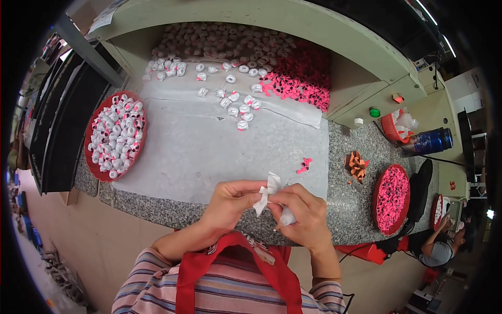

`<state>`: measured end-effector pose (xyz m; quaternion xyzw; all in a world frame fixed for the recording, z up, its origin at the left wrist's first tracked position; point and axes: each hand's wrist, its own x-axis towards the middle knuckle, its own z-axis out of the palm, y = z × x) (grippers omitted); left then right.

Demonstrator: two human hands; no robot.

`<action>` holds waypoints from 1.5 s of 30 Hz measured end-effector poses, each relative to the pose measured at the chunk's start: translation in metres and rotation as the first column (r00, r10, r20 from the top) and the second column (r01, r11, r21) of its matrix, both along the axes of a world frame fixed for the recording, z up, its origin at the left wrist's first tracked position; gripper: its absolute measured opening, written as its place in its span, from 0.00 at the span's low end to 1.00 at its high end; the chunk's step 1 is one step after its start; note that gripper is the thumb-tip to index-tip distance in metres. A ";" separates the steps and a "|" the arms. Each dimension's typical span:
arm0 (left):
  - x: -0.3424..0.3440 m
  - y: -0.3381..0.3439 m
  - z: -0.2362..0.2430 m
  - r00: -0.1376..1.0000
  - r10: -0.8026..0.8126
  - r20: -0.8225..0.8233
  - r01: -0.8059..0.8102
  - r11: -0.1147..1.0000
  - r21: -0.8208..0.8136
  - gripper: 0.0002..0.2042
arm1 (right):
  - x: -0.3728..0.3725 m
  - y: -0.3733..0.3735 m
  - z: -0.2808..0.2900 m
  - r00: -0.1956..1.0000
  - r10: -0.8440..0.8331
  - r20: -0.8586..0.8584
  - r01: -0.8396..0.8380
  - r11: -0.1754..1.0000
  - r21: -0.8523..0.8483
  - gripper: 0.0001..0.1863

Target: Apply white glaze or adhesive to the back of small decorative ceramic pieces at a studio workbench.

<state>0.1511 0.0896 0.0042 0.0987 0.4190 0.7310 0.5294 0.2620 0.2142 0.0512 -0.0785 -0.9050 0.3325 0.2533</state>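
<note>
Close to the front of the worktop, my left hand (230, 203) pinches one side of a white piece like thin cloth or paper (273, 183). The thumb and forefinger of my right hand (308, 212) grip its other side, so both hands are closed on it. A pale, smooth bundle (287, 216) shows beneath the right fingers, tucked against the palm; its kind cannot be made out. A thin tip pokes out below it. Just beyond my right hand, a few small pink pieces with dark spots (304, 166) lie on the white sheet (209, 152).
Small white rolled pieces (232, 97) and a pink heap (298, 89) lie under the shelf. Red baskets hold white-and-pink pieces (117, 136) at left and pink pieces (391, 199) at right. Orange-and-brown bits (356, 167) and a blue bottle (431, 141) stand right. Another person (442, 248) sits far right.
</note>
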 end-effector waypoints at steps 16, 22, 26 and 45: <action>-0.011 0.002 0.021 0.963 0.092 -0.253 -0.076 0.995 0.072 0.14 | 0.019 0.011 -0.006 0.984 -0.174 -0.024 0.154 0.920 -0.360 0.10; -0.009 0.002 0.021 0.974 0.103 -0.203 -0.092 0.994 0.060 0.14 | 0.016 0.009 -0.007 0.987 -0.148 -0.066 0.117 0.935 -0.335 0.10; -0.009 0.002 0.022 0.973 0.099 -0.207 -0.088 0.994 0.059 0.14 | 0.013 0.007 -0.005 0.986 -0.124 -0.107 0.085 0.946 -0.313 0.11; -0.012 -0.007 0.011 0.998 0.058 -0.007 -0.058 0.998 -0.005 0.11 | -0.014 -0.012 0.002 0.999 -0.032 -0.026 0.030 0.996 -0.083 0.14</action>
